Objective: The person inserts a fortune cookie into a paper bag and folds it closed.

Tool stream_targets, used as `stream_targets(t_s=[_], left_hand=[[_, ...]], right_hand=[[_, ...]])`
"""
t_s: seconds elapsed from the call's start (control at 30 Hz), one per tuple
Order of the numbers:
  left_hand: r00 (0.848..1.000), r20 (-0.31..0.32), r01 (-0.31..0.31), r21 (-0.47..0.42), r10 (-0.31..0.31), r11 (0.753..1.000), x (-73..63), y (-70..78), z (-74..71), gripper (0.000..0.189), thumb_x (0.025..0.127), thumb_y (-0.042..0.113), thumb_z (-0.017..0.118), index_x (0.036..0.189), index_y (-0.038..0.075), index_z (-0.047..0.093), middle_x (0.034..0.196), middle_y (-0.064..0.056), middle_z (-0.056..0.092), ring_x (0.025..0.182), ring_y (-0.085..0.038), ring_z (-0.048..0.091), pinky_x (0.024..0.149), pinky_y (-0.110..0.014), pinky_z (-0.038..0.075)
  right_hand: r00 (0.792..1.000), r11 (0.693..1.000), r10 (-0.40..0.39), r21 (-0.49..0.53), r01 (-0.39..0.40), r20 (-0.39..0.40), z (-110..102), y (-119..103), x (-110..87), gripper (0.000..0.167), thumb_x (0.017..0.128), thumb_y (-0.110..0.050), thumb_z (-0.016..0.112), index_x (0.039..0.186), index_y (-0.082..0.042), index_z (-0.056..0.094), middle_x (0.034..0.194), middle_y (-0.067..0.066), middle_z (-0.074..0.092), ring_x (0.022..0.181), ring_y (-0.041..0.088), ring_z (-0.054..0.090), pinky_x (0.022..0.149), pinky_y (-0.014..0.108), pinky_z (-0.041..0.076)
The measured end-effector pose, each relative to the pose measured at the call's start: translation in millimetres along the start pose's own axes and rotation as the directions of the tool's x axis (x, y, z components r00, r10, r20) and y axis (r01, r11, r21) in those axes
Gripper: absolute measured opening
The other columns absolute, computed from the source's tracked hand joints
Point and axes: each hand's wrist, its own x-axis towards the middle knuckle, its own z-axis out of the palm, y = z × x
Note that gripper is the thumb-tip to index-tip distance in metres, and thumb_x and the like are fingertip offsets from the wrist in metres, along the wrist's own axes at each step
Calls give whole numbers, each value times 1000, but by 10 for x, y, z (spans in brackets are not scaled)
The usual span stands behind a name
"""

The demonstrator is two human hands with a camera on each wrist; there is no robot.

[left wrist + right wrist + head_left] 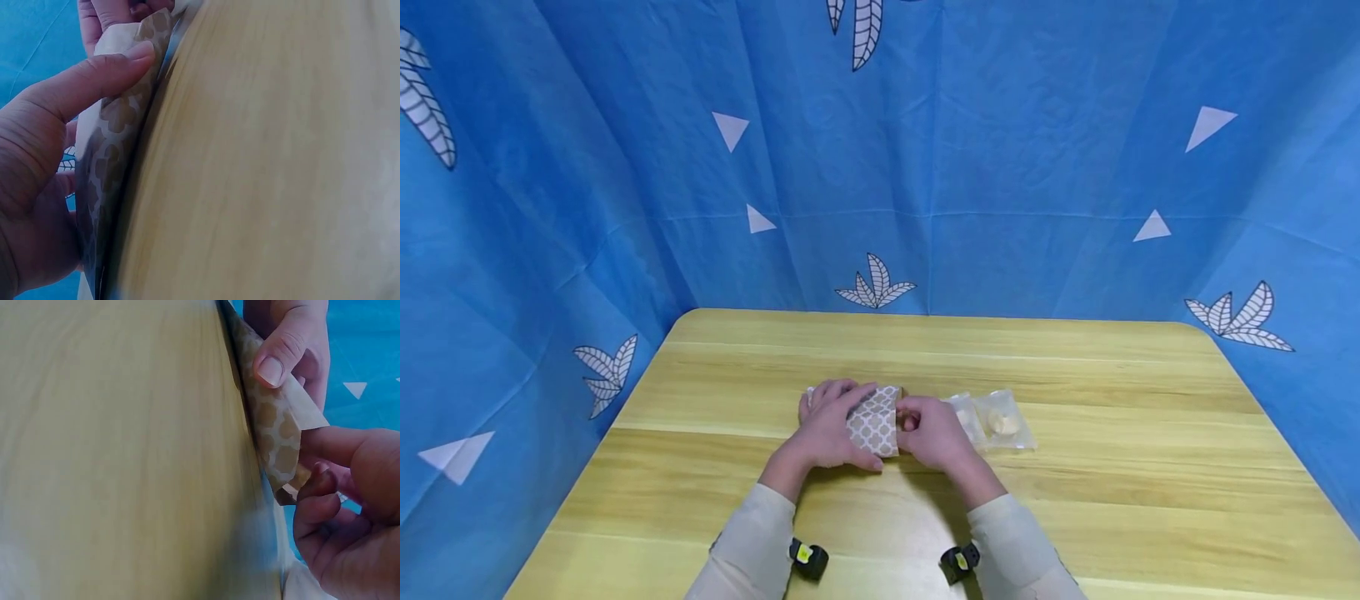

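Note:
A flat paper bag (874, 421) with a tan and white lattice pattern lies on the wooden table. My left hand (835, 427) grips it, fingers spread over the top and thumb along the near edge, as the left wrist view also shows. At the bag's right-hand end, my right hand (931, 433) has its fingers bent at the mouth. In the right wrist view one finger (334, 444) reaches behind the paper edge; whether the hand pinches the paper is hidden. Just right of that hand lie two clear packets (1006, 421), each with something pale inside.
The pale wooden table (1112, 467) stretches out on both sides of the hands. Behind it hangs a blue curtain (1000, 167) with white leaves and triangles. Black wrist cameras (808, 560) sit by both sleeves.

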Motion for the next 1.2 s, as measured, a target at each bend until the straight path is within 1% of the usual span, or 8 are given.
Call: stream_targets(t_s=[0.13, 0.33, 0.4, 0.6, 0.7, 0.8, 1.0, 1.2], left_hand=[[1000, 1, -10, -2, 10, 1000, 3, 6, 3, 119, 48, 56, 95, 152, 29, 44, 145, -6, 41, 136, -33, 27, 111, -64, 3], [1000, 6, -18, 6, 18, 1000, 15, 10, -4, 116, 51, 55, 95, 152, 28, 44, 149, -9, 39, 137, -33, 28, 111, -63, 9], [1000, 6, -21, -2, 21, 1000, 12, 14, -9, 115, 51, 55, 95, 151, 27, 46, 148, -9, 40, 137, -32, 30, 110, -63, 10], [999, -26, -29, -40, 28, 999, 1, 23, -24, 108, 53, 53, 95, 147, 24, 51, 138, -5, 48, 131, -32, 36, 109, -62, 14], [999, -37, -31, -50, 29, 998, -6, 28, -31, 106, 53, 53, 95, 145, 23, 53, 135, -4, 50, 129, -32, 37, 108, -61, 16], [999, -41, -36, -55, 33, 998, -9, 27, -31, 104, 53, 52, 95, 144, 22, 55, 134, -3, 51, 129, -33, 37, 107, -61, 17], [999, -38, -33, -47, 31, 998, -2, 12, -15, 105, 54, 52, 95, 146, 23, 53, 135, -3, 50, 130, -34, 36, 108, -60, 17], [999, -45, -27, -39, 26, 999, -1, 11, -23, 105, 53, 50, 95, 146, 25, 53, 136, -3, 49, 131, -34, 36, 109, -58, 16]], right_hand=[[1000, 998, -24, 52, 24, -10, 15, 40, 1, 29, 72, 7, 75, 97, -9, 74, 67, -4, 53, 61, 11, 49, 54, 26, 43], [996, 991, -84, 104, 82, 19, 25, 86, -3, 24, 74, 8, 71, 91, -9, 73, 68, -5, 54, 62, 10, 50, 54, 24, 42], [995, 988, -97, 122, 93, 21, 24, 88, -9, 25, 75, 8, 71, 94, -9, 74, 69, -5, 54, 63, 10, 50, 55, 24, 42], [997, 981, -82, 175, 80, 5, 0, 65, -32, 36, 78, 7, 76, 113, -3, 73, 73, -2, 56, 66, 12, 51, 58, 25, 45], [997, 980, -76, 184, 76, -4, -19, 51, -39, 38, 79, 7, 77, 116, -1, 72, 73, 0, 56, 67, 14, 52, 60, 26, 46], [999, 987, -53, 155, 54, -10, -45, 46, -49, 39, 80, 4, 79, 117, -4, 73, 73, -1, 55, 68, 14, 52, 60, 27, 46], [999, 993, -22, 113, 25, -33, -227, -13, -114, 44, 77, -8, 87, 119, -10, 73, 70, -1, 54, 65, 15, 50, 56, 26, 43], [1000, 995, -10, 95, 12, -21, -493, -46, -181, 58, 74, -13, 91, 127, -11, 68, 74, 6, 55, 64, 15, 47, 60, 29, 44]])
